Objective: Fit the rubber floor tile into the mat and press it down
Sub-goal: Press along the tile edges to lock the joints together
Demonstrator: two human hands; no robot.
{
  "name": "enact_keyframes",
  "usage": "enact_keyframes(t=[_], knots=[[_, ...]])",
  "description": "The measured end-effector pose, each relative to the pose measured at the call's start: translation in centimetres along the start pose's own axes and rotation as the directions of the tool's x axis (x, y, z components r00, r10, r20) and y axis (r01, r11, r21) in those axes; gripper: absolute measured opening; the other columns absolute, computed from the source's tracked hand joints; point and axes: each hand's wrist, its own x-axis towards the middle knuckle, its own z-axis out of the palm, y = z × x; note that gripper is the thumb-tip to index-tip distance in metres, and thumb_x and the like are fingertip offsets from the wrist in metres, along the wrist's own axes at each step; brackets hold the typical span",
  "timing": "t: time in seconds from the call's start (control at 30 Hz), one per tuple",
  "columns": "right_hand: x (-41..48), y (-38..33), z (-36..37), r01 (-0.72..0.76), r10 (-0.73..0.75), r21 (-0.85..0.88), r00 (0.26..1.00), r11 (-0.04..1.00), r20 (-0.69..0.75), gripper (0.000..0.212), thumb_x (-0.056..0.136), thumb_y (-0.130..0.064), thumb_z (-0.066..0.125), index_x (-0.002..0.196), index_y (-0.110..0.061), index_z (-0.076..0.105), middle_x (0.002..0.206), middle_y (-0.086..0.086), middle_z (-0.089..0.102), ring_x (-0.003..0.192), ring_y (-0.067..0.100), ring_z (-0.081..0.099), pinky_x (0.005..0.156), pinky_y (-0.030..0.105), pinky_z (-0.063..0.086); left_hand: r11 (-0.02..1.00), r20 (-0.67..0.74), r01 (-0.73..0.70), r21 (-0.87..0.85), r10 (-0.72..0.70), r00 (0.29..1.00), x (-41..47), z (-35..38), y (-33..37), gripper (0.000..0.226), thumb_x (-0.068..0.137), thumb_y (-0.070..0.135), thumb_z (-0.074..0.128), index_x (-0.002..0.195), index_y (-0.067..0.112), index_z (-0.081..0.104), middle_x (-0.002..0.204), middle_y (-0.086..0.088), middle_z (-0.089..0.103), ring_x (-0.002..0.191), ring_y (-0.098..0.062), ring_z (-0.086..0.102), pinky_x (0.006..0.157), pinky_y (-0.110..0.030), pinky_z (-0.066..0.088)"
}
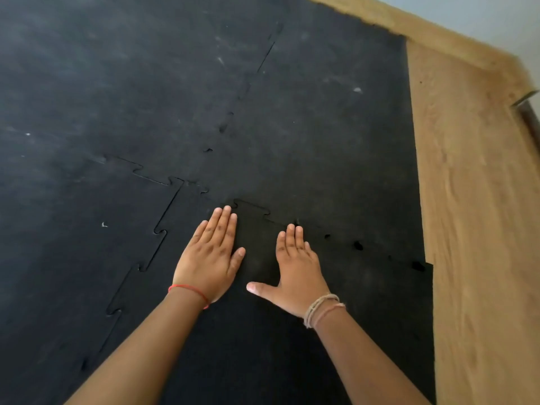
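Observation:
A black rubber floor tile (365, 302) with jigsaw-shaped edges lies at the near right of the black interlocking mat (117, 97). My left hand (211, 255) rests flat, palm down, fingers together, on the tile near its far edge. My right hand (295, 273) is also flat on it, thumb spread to the left, fingertips at the far seam. The far seam to the right of my hands shows small dark gaps (358, 245) where tabs are not flush. The left seam (152, 258) shows as a thin open line.
Bare wooden floor (473, 229) runs along the right side of the mat. A wooden skirting board (438, 33) and a pale wall (482, 16) close off the far right. A metal strip (529, 112) sits at the right edge.

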Motion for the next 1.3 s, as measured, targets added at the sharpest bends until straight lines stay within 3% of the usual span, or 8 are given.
enact_keyframes(t=[0.17,0.3,0.47,0.6,0.7,0.97,1.1,1.3], knots=[[0.1,0.2,-1.3,0.018,-0.009,-0.081,0.995,0.997,0.103,0.112,0.074,-0.073,0.044,0.143,-0.005,-0.01,0.154,0.017,-0.015,0.142,0.028,-0.014,0.114,0.041,0.004,1.0,0.03,0.007,0.006,-0.007,1.0,0.0,-0.5,0.3,0.067,0.078,0.05,-0.015,0.134,0.015,-0.023,0.145,-0.001,-0.025,0.133,-0.014,-0.026,0.109,-0.028,-0.016],[0.0,0.6,-0.9,0.05,-0.049,-0.011,0.996,0.999,0.076,0.103,0.08,-0.068,0.042,0.143,-0.006,-0.011,0.154,0.014,-0.018,0.141,0.024,-0.019,0.114,0.038,-0.003,1.0,0.045,0.015,0.006,-0.016,0.999,0.1,-0.9,0.2,0.061,0.093,0.045,0.009,0.14,0.012,-0.015,0.153,-0.004,-0.016,0.137,-0.013,-0.02,0.11,-0.028,-0.012],[-3.2,3.9,1.3,-0.022,0.012,-0.073,0.989,0.997,-0.146,0.094,0.081,-0.072,0.019,0.137,-0.01,-0.023,0.151,0.01,-0.026,0.135,0.021,-0.029,0.113,0.037,-0.009,1.0,0.073,0.013,-0.027,-0.011,0.997,-1.2,-0.7,2.6,0.062,0.094,0.043,0.013,0.139,0.01,-0.016,0.15,-0.005,-0.022,0.133,-0.015,-0.026,0.11,-0.03,-0.014],[-2.6,6.4,0.3,0.054,-0.07,-0.19,0.995,0.98,-0.077,0.106,0.065,-0.084,0.006,0.135,-0.011,-0.026,0.15,0.009,-0.028,0.134,0.02,-0.031,0.111,0.035,-0.012,0.999,0.02,-0.005,-0.034,0.005,1.0,-1.4,0.3,4.2,0.06,0.093,0.044,0.009,0.134,0.012,-0.021,0.143,-0.001,-0.027,0.13,-0.014,-0.029,0.109,-0.03,-0.016],[-1.0,6.8,-0.5,0.15,-0.156,-0.23,0.988,0.962,-0.009,0.116,0.061,-0.088,0.011,0.14,-0.008,-0.02,0.153,0.01,-0.022,0.138,0.02,-0.024,0.112,0.034,-0.01,1.0,0.002,0.003,-0.02,-0.003,1.0,-1.1,0.8,4.1,0.061,0.089,0.048,0.001,0.133,0.013,-0.023,0.145,-0.003,-0.026,0.131,-0.015,-0.029,0.11,-0.03,-0.015],[0.2,6.9,-2.4,0.167,-0.137,-0.224,0.98,0.96,0.144,0.112,0.071,-0.08,0.034,0.143,-0.009,-0.013,0.155,0.01,-0.018,0.142,0.022,-0.014,0.114,0.035,-0.002,1.0,0.038,0.006,0.005,-0.006,0.999,-1.1,0.4,4.1,0.069,0.076,0.051,-0.016,0.134,0.013,-0.024,0.144,-0.002,-0.027,0.132,-0.017,-0.029,0.11,-0.03,-0.015],[-1.2,6.8,-1.0,0.045,-0.044,-0.112,0.999,0.993,0.006,0.109,0.071,-0.079,0.033,0.143,-0.013,-0.014,0.154,0.009,-0.021,0.14,0.022,-0.022,0.113,0.037,-0.007,1.0,0.024,0.005,0.005,-0.005,1.0,-1.0,0.3,4.1,0.069,0.084,0.053,-0.004,0.138,0.011,-0.016,0.148,-0.002,-0.02,0.132,-0.013,-0.025,0.111,-0.03,-0.011],[-4.8,7.3,2.2,-0.215,0.215,0.026,0.952,0.976,-0.22,0.111,0.064,-0.085,0.007,0.142,-0.009,-0.015,0.154,0.01,-0.02,0.139,0.023,-0.024,0.113,0.037,-0.01,0.999,0.058,0.04,-0.013,-0.04,0.998,-2.0,0.6,6.2,0.063,0.094,0.043,0.013,0.138,0.01,-0.017,0.153,-0.01,-0.016,0.135,-0.016,-0.023,0.112,-0.032,-0.012]])
